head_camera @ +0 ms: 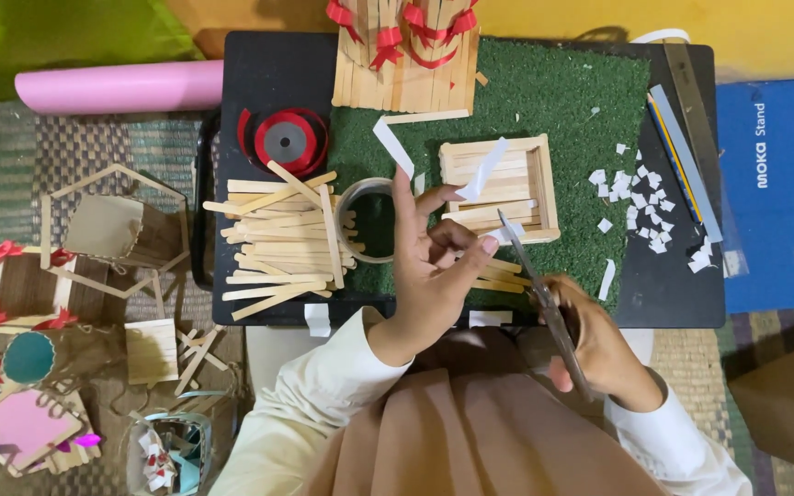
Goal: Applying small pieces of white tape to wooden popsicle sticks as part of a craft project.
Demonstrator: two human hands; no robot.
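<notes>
The left hand [429,276] pinches a white paper strip [482,171]. The right hand [590,344] grips scissors [539,294], whose handles are hidden.

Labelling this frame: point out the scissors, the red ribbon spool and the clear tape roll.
scissors [537,285]: head view, on the blades' midsection.
red ribbon spool [287,140]: head view, on its grey centre hub.
clear tape roll [349,195]: head view, on its upper left rim.
</notes>
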